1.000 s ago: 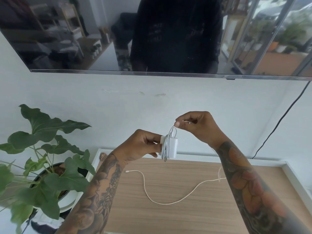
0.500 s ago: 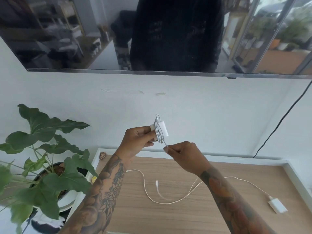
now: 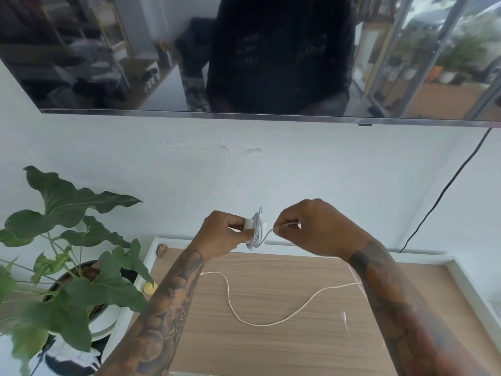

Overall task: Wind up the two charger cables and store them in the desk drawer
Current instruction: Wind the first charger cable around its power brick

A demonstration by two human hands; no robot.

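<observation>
- I see a white charger brick (image 3: 250,226) raised above the desk, its grey-white cable (image 3: 257,232) wrapped around it in several loops.
- The left hand (image 3: 225,234) pinches the brick by its left end.
- The right hand (image 3: 314,226) pinches the cable's loose end just right of the brick, fingers closed.
- A second white cable (image 3: 244,320) lies in a loose curve on the wooden desk top (image 3: 271,348) below, passing behind the right forearm.
- A leafy potted plant (image 3: 67,261) stands left of the desk.
- A dark wall-mounted screen (image 3: 108,63) hangs above.
</observation>
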